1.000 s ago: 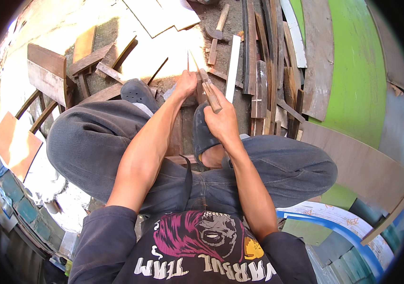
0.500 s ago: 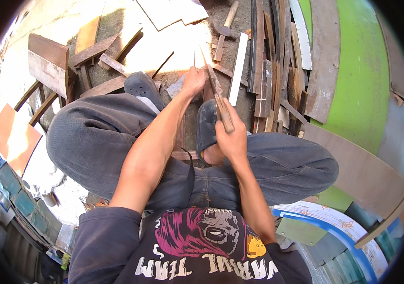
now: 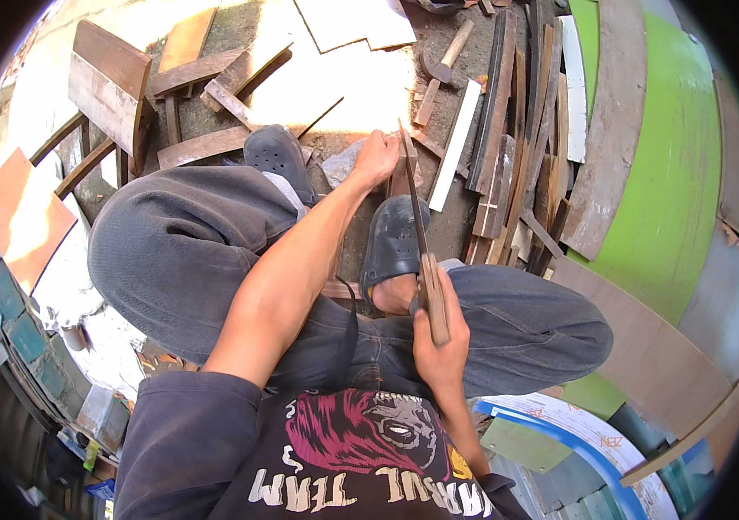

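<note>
My right hand (image 3: 440, 342) is wrapped round the wooden handle of a handsaw (image 3: 417, 204). The narrow blade stretches away from me, its far end beside a reddish-brown wood piece (image 3: 400, 176) between my feet. Close to the left of the blade tip, my left hand (image 3: 378, 159) is closed in a fist at that wood. What its fingers grip is hidden. A grey stone-like lump (image 3: 339, 165) lies left of the wood. My dark clog (image 3: 393, 238) is beside the blade, and the other clog (image 3: 278, 160) stands farther left.
A hammer (image 3: 449, 54) with a wooden handle lies beyond my hands. Right of it are a white strip (image 3: 454, 147) and stacked planks (image 3: 508, 130), then a green board (image 3: 668, 173). Wood offcuts (image 3: 205, 147) and a propped panel (image 3: 108, 108) sit at left.
My right hand has drawn the saw back toward my body, and the handle is now nearer my lap. My left hand stays at the wood. The whole view has shifted slightly.
</note>
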`<state>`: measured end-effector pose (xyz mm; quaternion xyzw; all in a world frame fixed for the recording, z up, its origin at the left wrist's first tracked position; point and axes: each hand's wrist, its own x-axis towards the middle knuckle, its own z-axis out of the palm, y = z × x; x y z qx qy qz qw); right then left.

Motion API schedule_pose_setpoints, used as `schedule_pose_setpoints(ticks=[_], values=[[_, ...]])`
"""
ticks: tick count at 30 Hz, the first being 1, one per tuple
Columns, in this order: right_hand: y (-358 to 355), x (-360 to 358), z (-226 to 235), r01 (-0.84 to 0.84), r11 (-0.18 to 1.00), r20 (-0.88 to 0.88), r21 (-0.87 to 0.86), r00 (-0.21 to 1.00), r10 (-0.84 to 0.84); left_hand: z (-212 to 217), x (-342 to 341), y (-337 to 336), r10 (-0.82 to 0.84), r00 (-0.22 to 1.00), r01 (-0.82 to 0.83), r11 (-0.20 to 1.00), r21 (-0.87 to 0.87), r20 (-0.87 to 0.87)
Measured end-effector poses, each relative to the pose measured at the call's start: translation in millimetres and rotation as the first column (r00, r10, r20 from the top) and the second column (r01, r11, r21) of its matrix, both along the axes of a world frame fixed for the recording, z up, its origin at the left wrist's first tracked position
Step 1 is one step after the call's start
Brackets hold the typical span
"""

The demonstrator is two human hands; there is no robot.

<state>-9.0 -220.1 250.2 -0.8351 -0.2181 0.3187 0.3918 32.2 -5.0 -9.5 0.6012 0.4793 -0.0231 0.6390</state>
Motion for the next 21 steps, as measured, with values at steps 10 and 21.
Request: schedule_pose_setpoints(ticks=[10, 21], values=[[59, 34, -69, 0.009, 0.999, 0.058, -0.033, 0.998, -0.007, -10, -10, -5, -0.033, 0.999, 0.036, 0.995, 0.098, -0.036], [75, 44, -82, 0.018, 1.000, 0.104, 0.005, 0.994, -0.018, -15, -11, -7, -0.042, 0.999, 0.040, 0.992, 0.117, 0.015]])
